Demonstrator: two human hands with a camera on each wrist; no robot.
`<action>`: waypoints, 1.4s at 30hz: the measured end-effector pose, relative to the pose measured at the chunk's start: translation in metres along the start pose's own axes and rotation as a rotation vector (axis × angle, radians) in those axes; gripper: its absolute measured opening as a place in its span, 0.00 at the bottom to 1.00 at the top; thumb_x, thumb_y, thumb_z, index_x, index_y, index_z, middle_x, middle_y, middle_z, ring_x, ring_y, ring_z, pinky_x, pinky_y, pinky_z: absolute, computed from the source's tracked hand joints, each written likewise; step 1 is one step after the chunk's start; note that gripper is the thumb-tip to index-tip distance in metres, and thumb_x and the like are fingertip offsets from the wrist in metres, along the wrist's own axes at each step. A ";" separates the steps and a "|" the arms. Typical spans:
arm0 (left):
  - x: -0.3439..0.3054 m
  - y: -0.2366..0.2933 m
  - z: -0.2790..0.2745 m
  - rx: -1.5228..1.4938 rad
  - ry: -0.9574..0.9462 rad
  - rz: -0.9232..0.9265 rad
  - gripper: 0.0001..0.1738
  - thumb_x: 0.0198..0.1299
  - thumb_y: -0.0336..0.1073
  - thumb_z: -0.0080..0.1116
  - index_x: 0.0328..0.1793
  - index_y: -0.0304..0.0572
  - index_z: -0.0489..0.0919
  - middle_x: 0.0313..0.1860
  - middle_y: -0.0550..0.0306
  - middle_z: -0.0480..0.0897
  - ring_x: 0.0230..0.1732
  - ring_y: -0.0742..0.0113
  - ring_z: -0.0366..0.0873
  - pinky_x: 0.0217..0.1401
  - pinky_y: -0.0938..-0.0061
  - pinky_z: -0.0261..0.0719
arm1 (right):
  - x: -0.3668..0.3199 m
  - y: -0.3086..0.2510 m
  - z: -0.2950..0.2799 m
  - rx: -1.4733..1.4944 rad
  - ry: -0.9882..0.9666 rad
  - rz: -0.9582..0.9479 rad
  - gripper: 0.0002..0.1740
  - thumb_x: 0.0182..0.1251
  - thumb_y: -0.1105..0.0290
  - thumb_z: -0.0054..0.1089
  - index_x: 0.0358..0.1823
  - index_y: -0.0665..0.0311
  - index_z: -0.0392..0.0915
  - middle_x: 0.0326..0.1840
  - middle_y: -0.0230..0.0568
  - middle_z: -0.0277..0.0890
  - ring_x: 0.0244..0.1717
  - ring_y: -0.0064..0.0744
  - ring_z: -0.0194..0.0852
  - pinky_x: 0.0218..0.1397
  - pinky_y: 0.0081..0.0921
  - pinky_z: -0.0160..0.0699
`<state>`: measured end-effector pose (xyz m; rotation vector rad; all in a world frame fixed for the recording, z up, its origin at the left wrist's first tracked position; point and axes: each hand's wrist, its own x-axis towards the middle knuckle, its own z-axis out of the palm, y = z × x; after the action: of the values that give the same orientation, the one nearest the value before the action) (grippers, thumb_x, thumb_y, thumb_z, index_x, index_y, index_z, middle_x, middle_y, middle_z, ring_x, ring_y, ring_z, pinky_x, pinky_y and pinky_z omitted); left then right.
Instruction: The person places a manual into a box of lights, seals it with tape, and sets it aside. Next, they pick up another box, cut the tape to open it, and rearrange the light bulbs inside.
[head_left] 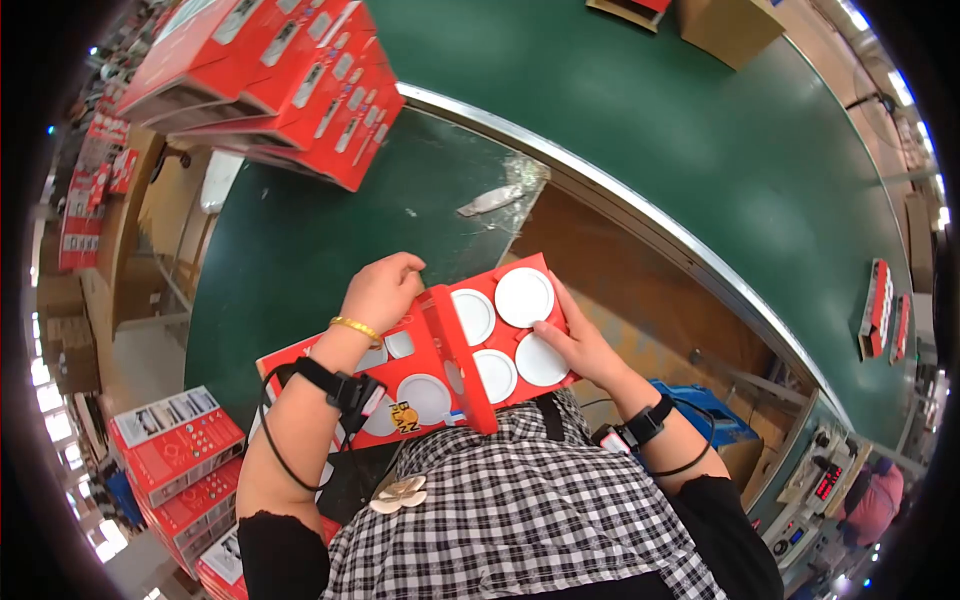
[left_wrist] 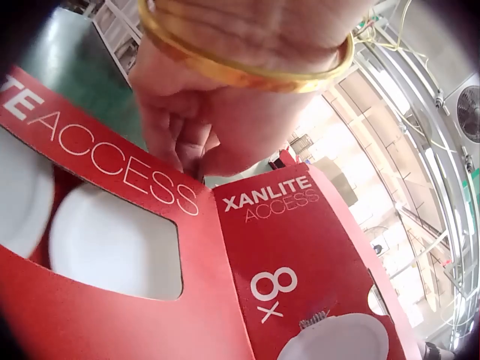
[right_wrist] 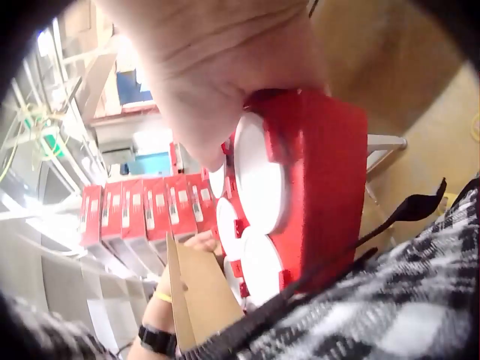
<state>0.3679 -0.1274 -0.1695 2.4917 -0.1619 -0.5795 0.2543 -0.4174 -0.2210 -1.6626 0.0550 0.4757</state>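
A red printed carton (head_left: 408, 365) lies across the person's front, white round pieces showing through its windows. At its inner end a red flap (head_left: 478, 405) stands up, lettered XANLITE ACCESS in the left wrist view. To the right of this flap is a red cardboard tray (head_left: 511, 338) set with several round white lamp discs (head_left: 525, 297). With its fingers curled, the left hand (head_left: 383, 290) pinches the carton's far edge beside the flap fold. My right hand (head_left: 588, 350) grips the tray's right end, thumb over the top by the discs; its other fingers are mostly hidden.
Stacked red cartons (head_left: 350, 110) stand on the green table (head_left: 300, 240) at far left, with more cartons (head_left: 185, 450) at near left. A crumpled strip (head_left: 490, 201) lies near the table corner. Beyond a gap runs a metal-edged green surface (head_left: 700, 150).
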 end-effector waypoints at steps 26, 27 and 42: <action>0.006 0.002 0.010 -0.151 -0.049 -0.019 0.12 0.65 0.36 0.55 0.49 0.42 0.84 0.33 0.52 0.88 0.35 0.57 0.86 0.40 0.66 0.81 | 0.066 -0.011 0.049 0.142 -0.155 0.134 0.40 0.73 0.54 0.61 0.81 0.56 0.56 0.62 0.52 0.73 0.61 0.41 0.77 0.63 0.37 0.78; 0.004 0.010 0.009 -0.134 -0.032 -0.026 0.12 0.65 0.36 0.55 0.49 0.43 0.84 0.33 0.52 0.88 0.35 0.56 0.86 0.40 0.66 0.81 | 0.070 -0.012 0.056 -0.034 -0.091 0.085 0.41 0.68 0.52 0.65 0.78 0.57 0.61 0.66 0.57 0.69 0.63 0.47 0.77 0.65 0.40 0.78; 0.005 0.027 0.008 -0.127 0.030 -0.013 0.11 0.66 0.38 0.55 0.48 0.46 0.84 0.31 0.52 0.86 0.33 0.55 0.85 0.39 0.63 0.80 | 0.046 0.018 0.047 -0.028 0.026 -0.065 0.51 0.63 0.54 0.71 0.81 0.61 0.51 0.63 0.59 0.70 0.62 0.53 0.78 0.64 0.41 0.79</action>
<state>0.3693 -0.1552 -0.1624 2.3783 -0.0939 -0.5408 0.2777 -0.3642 -0.2563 -1.6928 0.0137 0.4077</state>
